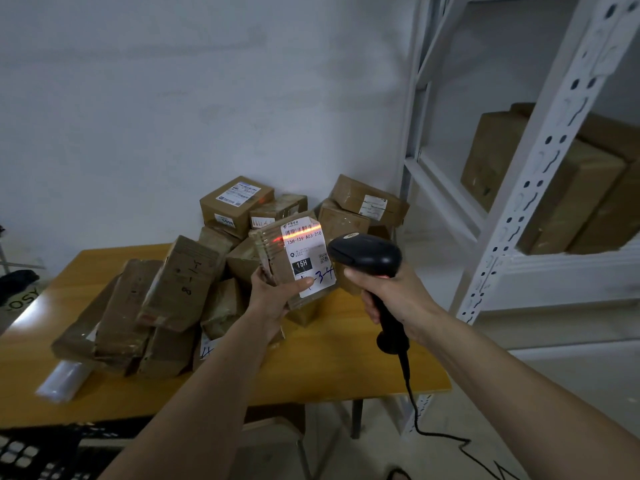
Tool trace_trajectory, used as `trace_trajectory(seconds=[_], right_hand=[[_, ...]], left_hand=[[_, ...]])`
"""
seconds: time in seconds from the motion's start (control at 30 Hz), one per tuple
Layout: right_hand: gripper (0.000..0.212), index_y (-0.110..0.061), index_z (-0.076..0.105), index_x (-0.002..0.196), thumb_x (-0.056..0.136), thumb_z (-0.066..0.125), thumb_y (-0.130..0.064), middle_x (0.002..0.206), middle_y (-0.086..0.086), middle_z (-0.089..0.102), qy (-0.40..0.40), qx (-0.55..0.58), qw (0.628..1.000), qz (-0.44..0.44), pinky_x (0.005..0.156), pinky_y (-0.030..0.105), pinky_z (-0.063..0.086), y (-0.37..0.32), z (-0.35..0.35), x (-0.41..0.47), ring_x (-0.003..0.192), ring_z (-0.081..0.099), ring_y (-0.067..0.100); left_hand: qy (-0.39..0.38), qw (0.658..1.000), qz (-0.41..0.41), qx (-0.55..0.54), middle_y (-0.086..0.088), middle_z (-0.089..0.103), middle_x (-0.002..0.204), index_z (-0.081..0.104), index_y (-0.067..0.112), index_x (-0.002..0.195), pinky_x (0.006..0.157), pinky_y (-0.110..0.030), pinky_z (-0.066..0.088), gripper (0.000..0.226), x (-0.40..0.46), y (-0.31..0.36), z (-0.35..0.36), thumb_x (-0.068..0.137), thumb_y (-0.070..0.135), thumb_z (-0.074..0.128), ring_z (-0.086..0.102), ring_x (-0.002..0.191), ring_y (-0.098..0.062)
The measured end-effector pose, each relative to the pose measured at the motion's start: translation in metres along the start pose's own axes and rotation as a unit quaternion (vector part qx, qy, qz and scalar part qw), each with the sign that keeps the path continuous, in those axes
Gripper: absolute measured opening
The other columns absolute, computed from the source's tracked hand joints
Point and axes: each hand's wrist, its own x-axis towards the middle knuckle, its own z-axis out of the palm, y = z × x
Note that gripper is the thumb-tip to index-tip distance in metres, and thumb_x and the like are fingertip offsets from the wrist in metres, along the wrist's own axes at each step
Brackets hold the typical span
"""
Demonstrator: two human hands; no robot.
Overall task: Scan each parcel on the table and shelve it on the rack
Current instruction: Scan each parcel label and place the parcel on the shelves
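Observation:
My left hand (273, 292) grips a small brown parcel (273, 247) from below, thumb on its white label, holding it upright above the table. My right hand (391, 292) grips the handle of a black barcode scanner (367, 254), whose head points at the label. A red scan line lies across the barcode at the label's top. Behind and left of the held parcel, a heap of brown parcels (180, 282) covers the wooden table (346, 368). The white metal rack (540, 188) stands to the right.
Two large cardboard boxes (571, 199) sit on the rack's shelf at right. The scanner's black cable (412, 403) hangs down past the table's right edge to the floor. A clear plastic bag (65, 379) lies at the table's front left. A keyboard (41, 455) shows at bottom left.

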Motion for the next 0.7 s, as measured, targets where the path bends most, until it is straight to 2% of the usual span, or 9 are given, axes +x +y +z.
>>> trace_trajectory(seconds=[0.1, 0.2, 0.37, 0.47, 0.57, 0.7], right_hand=[[0.044, 0.012, 0.061, 0.094, 0.088, 0.069, -0.030, 0.051, 0.003, 0.051, 0.007, 0.004, 1.000, -0.001, 0.049, 0.026, 0.044, 0.001, -0.002, -0.005, 0.044, 0.047, 0.017], [0.042, 0.009, 0.063, 0.099, 0.087, 0.071, -0.030, 0.051, 0.003, 0.052, 0.010, 0.023, 1.000, 0.001, 0.048, 0.026, 0.044, 0.001, -0.007, -0.012, 0.044, 0.048, 0.017], [0.040, 0.007, 0.064, 0.101, 0.086, 0.073, -0.029, 0.051, 0.003, 0.052, 0.011, 0.044, 0.999, 0.000, 0.046, 0.026, 0.043, -0.002, -0.022, -0.023, 0.044, 0.047, 0.017], [0.042, 0.007, 0.063, 0.106, 0.086, 0.072, -0.028, 0.052, 0.003, 0.051, 0.010, 0.053, 0.999, 0.000, 0.047, 0.026, 0.043, -0.003, -0.036, -0.034, 0.045, 0.046, 0.018], [0.044, 0.010, 0.061, 0.108, 0.087, 0.072, -0.027, 0.053, 0.006, 0.049, 0.013, 0.061, 0.998, 0.003, 0.047, 0.028, 0.041, -0.003, -0.055, -0.049, 0.046, 0.045, 0.020], [0.034, 0.005, 0.063, 0.096, 0.086, 0.072, -0.026, 0.054, 0.008, 0.048, 0.016, 0.063, 0.998, 0.006, 0.047, 0.029, 0.040, -0.005, -0.092, -0.076, 0.047, 0.044, 0.020]], left_hand=[[0.000, 1.000, -0.004, 0.000, -0.010, 0.059, 0.130, 0.028, 0.025, 0.147, 0.091, -0.057, 0.053, 0.124, -0.002, -0.003, 0.002, 0.042, 0.013, 0.092, 0.062, 0.112, -0.034], [0.018, 1.000, -0.012, -0.002, -0.011, 0.057, 0.131, 0.025, 0.029, 0.147, 0.091, -0.058, 0.053, 0.129, -0.004, -0.004, 0.005, 0.039, 0.012, 0.093, 0.061, 0.114, -0.036], [0.040, 0.999, -0.008, -0.012, -0.014, 0.055, 0.132, 0.021, 0.026, 0.148, 0.092, -0.060, 0.051, 0.132, -0.012, -0.003, 0.016, 0.038, 0.008, 0.090, 0.059, 0.115, -0.038], [0.048, 0.999, -0.002, -0.014, -0.014, 0.054, 0.133, 0.019, 0.023, 0.149, 0.093, -0.060, 0.050, 0.125, -0.017, -0.001, 0.027, 0.048, -0.001, 0.089, 0.058, 0.117, -0.038], [0.051, 0.999, 0.014, -0.007, -0.013, 0.057, 0.130, 0.025, 0.020, 0.144, 0.092, -0.057, 0.052, 0.107, -0.024, -0.003, 0.044, 0.060, -0.007, 0.086, 0.060, 0.114, -0.036], [0.036, 0.999, 0.021, 0.007, -0.012, 0.058, 0.130, 0.026, 0.017, 0.145, 0.092, -0.056, 0.052, 0.104, -0.046, -0.012, 0.079, 0.063, -0.006, 0.085, 0.060, 0.115, -0.035]])
